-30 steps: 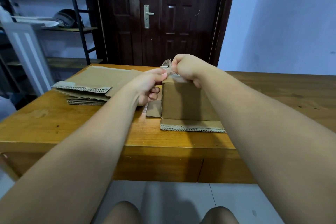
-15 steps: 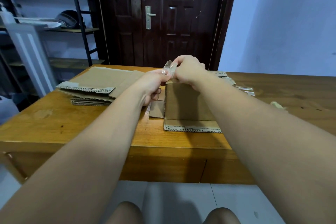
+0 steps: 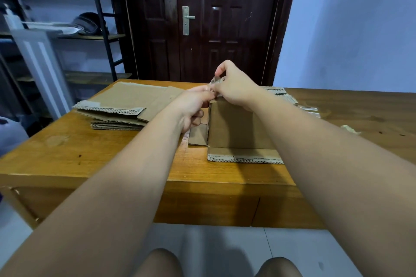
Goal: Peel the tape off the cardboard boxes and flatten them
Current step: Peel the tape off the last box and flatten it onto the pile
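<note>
Left hand [image 3: 191, 108], right hand [image 3: 236, 90] pinch tape [image 3: 216, 79] atop box [image 3: 236, 128] | wooden table [image 3: 112, 155] — dark door [image 3: 225, 18]

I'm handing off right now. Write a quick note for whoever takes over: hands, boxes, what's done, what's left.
Right hand: pinches the clear tape, which is lifted off the top of the upright box.
Left hand: pinches the box's top edge beside the tape.
Done: a flattened stack lies on the left of the table; tape scraps lie on the right.
Left: finish peeling this strip, flatten the box, probably add it to the stack.
</note>
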The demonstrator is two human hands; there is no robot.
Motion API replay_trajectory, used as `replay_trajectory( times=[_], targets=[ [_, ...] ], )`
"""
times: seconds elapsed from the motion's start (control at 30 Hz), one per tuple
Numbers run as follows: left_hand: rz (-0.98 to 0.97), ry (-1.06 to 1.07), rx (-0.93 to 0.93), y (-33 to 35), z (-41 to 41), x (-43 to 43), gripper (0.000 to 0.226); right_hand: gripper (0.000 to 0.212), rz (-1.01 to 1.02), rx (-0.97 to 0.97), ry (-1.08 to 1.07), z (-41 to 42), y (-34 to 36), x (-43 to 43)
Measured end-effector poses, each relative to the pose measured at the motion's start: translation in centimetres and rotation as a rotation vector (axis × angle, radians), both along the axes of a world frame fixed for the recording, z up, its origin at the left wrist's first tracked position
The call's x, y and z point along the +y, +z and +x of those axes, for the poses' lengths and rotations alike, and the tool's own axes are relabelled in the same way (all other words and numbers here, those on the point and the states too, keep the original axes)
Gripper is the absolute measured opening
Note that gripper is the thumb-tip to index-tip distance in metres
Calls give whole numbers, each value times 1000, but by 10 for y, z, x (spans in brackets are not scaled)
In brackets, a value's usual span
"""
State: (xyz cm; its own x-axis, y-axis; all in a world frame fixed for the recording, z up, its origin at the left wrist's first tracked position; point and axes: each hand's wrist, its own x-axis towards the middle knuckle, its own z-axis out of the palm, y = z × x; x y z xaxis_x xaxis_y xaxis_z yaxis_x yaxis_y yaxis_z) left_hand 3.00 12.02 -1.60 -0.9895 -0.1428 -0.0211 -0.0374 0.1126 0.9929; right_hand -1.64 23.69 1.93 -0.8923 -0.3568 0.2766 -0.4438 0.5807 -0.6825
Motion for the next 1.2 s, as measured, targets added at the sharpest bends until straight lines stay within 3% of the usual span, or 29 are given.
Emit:
replay_trajectory(
  times=[0.13, 0.33, 0.43, 0.53, 0.77, 0.93, 1.0, 1.1, 1.13, 1.2],
  targets=[
    [42, -32, -8, -1, 2, 0, 8, 36, -142, -161, 90, -3, 5, 10],
    [50, -67, -9, -1, 3, -2, 8, 35, -236, -217, 112, -9, 5, 18],
    [50, -90, -16, 2, 6, -5, 12, 18, -561, -361, 85, -12, 7, 24],
    [31, -69, -12, 3, 6, -3, 15, 36, -961, -591, 64, -19, 6, 38],
    [-44, 140, 71, -1, 0, 20, 22, 33, -1062, -515, 12, -15, 3, 37],
    [-255, 187, 198, -6, 1, 27, 35, 21, -1019, -350, -75, -8, 4, 34],
    [-418, 257, 208, -8, 0, 27, 38, 28, -760, -149, -140, -7, 3, 32],
    [-720, 368, 190, -11, -1, 32, 38, 29, -171, 242, -241, -10, -7, 35],
    [-780, 383, 195, -11, 0, 33, 37, 29, -101, 287, -261, -10, -10, 38],
    [-838, 390, 206, -9, 0, 34, 36, 28, -158, 287, -321, -12, -15, 49]
  ],
)
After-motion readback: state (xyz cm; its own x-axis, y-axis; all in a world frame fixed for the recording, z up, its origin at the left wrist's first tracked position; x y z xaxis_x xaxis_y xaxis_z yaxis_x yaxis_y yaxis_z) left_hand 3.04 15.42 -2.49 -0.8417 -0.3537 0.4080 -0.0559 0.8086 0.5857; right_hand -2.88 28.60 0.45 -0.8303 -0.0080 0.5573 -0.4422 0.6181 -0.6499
